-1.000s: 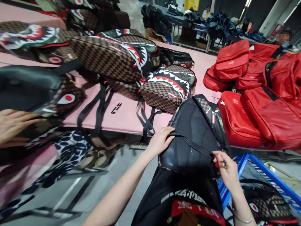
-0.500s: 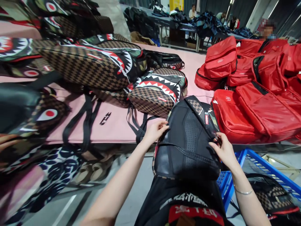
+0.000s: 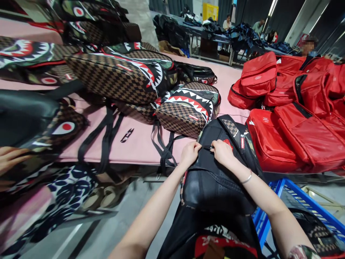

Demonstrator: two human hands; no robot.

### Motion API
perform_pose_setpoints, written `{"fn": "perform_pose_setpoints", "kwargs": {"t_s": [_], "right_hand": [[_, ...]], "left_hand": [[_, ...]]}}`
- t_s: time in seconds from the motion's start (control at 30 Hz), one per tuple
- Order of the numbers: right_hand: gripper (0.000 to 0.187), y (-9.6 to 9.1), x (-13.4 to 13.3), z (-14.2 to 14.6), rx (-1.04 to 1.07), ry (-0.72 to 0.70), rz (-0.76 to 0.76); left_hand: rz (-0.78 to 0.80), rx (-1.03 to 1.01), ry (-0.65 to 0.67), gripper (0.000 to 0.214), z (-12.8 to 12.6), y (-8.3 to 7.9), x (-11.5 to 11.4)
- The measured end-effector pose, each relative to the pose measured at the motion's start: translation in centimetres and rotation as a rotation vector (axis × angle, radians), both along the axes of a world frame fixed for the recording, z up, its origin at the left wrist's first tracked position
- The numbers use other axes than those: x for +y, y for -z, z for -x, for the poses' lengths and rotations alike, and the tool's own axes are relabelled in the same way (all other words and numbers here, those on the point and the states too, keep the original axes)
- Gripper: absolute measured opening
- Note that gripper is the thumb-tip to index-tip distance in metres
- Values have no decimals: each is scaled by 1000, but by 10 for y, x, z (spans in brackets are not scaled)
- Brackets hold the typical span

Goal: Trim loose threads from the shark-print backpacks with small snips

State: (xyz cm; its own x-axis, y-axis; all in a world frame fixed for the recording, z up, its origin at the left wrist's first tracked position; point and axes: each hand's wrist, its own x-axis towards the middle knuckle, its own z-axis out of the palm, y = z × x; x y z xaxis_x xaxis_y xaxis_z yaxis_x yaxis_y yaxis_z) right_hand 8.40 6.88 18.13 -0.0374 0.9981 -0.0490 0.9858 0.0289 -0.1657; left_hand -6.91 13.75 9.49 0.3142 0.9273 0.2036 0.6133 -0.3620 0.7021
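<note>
A black-backed backpack (image 3: 207, 187) with a checkered top panel rests against my body and the table's front edge, back side up. My left hand (image 3: 191, 153) is closed in a pinch at the backpack's left edge. Over the back panel, my right hand (image 3: 222, 151) is closed on small dark thread snips (image 3: 208, 147), whose tip points at my left fingertips. What my left fingers pinch looks like the backpack's edge; a thread there would be too small to see. A red patch shows just behind my right hand.
Checkered shark-mouth backpacks (image 3: 185, 111) are piled on the pink table (image 3: 145, 153). Another pair of thread snips (image 3: 127, 135) lies there. Red bags (image 3: 275, 140) are heaped at right. A blue crate (image 3: 309, 196) stands below right. A co-worker's hand (image 3: 12, 158) touches a backpack at left.
My right hand has moved left from the backpack's right strap to the back panel, near my left hand, bringing the snips into sight. My left hand stays at the left edge.
</note>
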Motion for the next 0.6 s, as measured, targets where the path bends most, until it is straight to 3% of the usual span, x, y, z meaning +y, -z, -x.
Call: {"fn": "perform_pose_setpoints", "kwargs": {"t_s": [0.27,0.6], "right_hand": [[18,-3,13,15,-84,-42,59],[15,-2,17,6,-30,-36,43]], "left_hand": [[37,-16,2,20,-1,-2,-1],[38,-77,14,30,2,-9,5]]}}
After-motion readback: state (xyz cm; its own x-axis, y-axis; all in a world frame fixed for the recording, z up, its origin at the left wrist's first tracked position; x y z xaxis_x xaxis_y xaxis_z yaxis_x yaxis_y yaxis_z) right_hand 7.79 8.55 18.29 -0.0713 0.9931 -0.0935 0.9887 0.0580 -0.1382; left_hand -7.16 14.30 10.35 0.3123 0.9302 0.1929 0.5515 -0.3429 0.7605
